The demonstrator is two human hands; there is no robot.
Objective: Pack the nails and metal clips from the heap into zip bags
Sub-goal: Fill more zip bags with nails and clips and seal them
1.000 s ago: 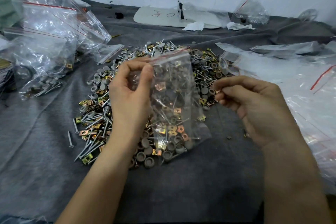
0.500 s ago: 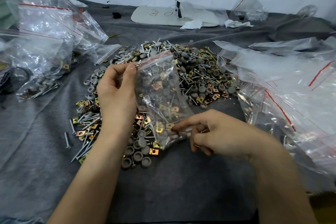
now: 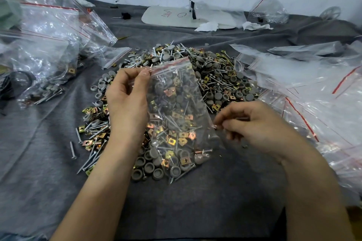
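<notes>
Pinching zip bag (image 3: 176, 103) at top-left corner w/ left hand (image 3: 127, 96), dangling it over heap (image 3: 217, 76), btm end resting on it. Long axis running far-to-near, mouth at far end. Gripping small metal piece (image 3: 215, 127) in right hand (image 3: 256, 125), just beside bag's lower right edge; mouth sitting up & left of that grip. Working on grey cloth (image 3: 195, 201), empty bags (image 3: 313, 88) crowding right side.

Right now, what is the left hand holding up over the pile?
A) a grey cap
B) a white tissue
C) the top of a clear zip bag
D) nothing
C: the left hand pinches the red-striped top corner of the clear zip bag, which hangs over the heap with nails, clips and caps already inside.
</notes>
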